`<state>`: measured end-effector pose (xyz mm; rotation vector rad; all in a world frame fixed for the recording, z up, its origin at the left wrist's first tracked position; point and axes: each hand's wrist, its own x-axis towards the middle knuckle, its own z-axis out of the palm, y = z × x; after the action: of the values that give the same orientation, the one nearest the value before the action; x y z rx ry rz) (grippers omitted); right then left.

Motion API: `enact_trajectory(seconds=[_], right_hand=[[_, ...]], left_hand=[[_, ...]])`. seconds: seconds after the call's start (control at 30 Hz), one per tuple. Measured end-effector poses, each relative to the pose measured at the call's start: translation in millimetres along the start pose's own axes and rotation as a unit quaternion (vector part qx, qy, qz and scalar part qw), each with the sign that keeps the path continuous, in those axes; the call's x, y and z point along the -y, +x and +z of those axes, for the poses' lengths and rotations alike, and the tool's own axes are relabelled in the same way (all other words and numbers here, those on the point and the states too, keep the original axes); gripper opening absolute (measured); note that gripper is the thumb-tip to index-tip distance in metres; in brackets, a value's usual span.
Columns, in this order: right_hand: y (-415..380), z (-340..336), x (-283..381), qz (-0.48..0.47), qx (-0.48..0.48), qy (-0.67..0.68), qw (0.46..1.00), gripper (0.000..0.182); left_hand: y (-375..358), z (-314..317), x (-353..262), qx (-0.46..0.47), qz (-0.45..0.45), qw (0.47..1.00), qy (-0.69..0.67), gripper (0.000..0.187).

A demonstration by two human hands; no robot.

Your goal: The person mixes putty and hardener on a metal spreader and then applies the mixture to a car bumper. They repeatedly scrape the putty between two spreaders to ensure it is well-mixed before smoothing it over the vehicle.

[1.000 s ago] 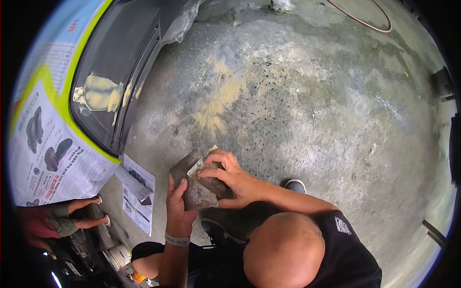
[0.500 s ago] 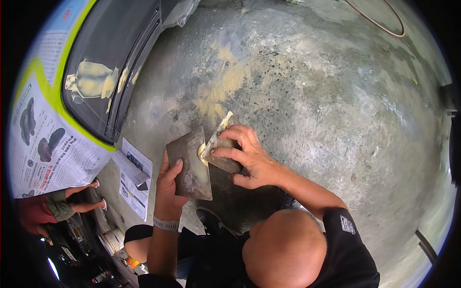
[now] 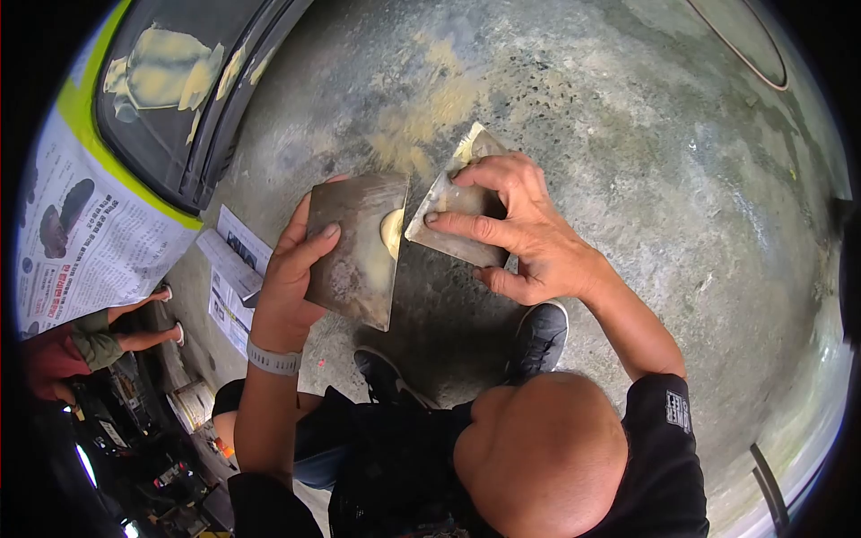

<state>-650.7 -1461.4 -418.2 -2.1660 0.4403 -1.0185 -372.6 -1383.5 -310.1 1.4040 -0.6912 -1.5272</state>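
The left hand (image 3: 289, 278) clamps a flat plate (image 3: 359, 255) by its left side, while the right hand (image 3: 534, 233) grips a second plate (image 3: 456, 203), fingers across its face

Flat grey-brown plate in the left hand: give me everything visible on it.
The flat, four-sided grey-brown plate looks like worn metal, its face scuffed and mottled with pale smears. A rounded dab of cream-yellow paste sits on its image-right edge. The left hand grips the opposite side, thumb on the face, fingers behind, holding it above the grey concrete floor.
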Motion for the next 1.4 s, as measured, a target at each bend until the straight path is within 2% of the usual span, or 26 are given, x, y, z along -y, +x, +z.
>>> enact_trajectory(seconds=[0.17,0.23,0.43,0.57,0.6,0.67,0.7,0.73,0.8,0.83,0.9,0.93,1.0,1.03,1.07,1.13,1.2,1.27,1.3,1.37,1.4], right_hand=[[11,-8,-4,-0.025,0.029,-0.014,0.999,0.075],[17,-13,-6,-0.025,0.099,-0.039,0.994,0.074],[20,-18,-21,-0.027,0.150,-0.058,0.987,0.072],[38,-27,-43,-0.021,0.029,-0.159,0.987,0.070],[49,-28,-54,-0.021,0.019,-0.159,0.987,0.070],[78,-31,-83,-0.117,-0.158,-0.234,0.952,0.055],[94,-34,-97,-0.149,-0.205,-0.249,0.935,0.042],[111,-36,-113,-0.147,-0.210,-0.246,0.935,0.042],[147,-43,-142,-0.247,-0.290,-0.315,0.869,0.041],[165,-49,-153,-0.248,-0.292,-0.310,0.870,0.041],[199,-66,-164,-0.362,-0.327,-0.377,0.787,0.041],[215,-67,-167,-0.365,-0.326,-0.371,0.789,0.041],[243,-70,-171,-0.424,-0.420,-0.259,0.759,0.029],[246,-84,-180,-0.439,-0.358,-0.320,0.760,0.033],[257,-87,-184,-0.442,-0.354,-0.316,0.761,0.033],[279,-87,-181,-0.509,-0.407,-0.236,0.721,0.034],[283,-94,-183,-0.516,-0.385,-0.240,0.727,0.034],[292,-101,-192,-0.557,-0.364,-0.305,0.681,0.036],[285,-105,-191,-0.557,-0.364,-0.305,0.681,0.036],[256,-112,-183,-0.468,-0.318,-0.338,0.753,0.037],[238,-108,-178,-0.464,-0.320,-0.338,0.754,0.037]], left_hand=[[2,0,-3,0.001,-0.025,0.999,0.035,0.058],[4,1,-6,0.003,-0.030,0.999,0.045,0.059],[9,-9,-11,0.006,-0.033,0.996,0.077,0.060],[13,-28,-4,-0.023,-0.041,0.997,0.064,0.059],[13,-35,4,-0.039,-0.074,0.995,0.052,0.059],[11,-41,17,-0.064,-0.126,0.990,0.027,0.059],[9,-45,24,-0.075,-0.140,0.987,0.022,0.059],[8,-51,32,-0.087,-0.155,0.984,0.015,0.059],[4,-61,47,-0.096,-0.174,0.980,0.000,0.060],[2,-65,53,-0.103,-0.189,0.976,-0.019,0.060],[-4,-69,63,-0.124,-0.199,0.971,-0.039,0.061],[-7,-70,67,-0.137,-0.208,0.967,-0.060,0.061],[-11,-73,76,-0.144,-0.211,0.964,-0.067,0.062],[-14,-75,81,-0.158,-0.220,0.959,-0.080,0.062],[-16,-76,86,-0.171,-0.229,0.954,-0.094,0.062],[-18,-77,96,-0.180,-0.232,0.950,-0.104,0.062],[-19,-76,102,-0.189,-0.234,0.947,-0.112,0.062],[-19,-73,106,-0.183,-0.225,0.949,-0.126,0.061],[-19,-72,106,-0.183,-0.225,0.949,-0.126,0.061],[-19,-67,103,-0.178,-0.219,0.950,-0.134,0.061],[-20,-65,103,-0.179,-0.222,0.950,-0.130,0.061]])
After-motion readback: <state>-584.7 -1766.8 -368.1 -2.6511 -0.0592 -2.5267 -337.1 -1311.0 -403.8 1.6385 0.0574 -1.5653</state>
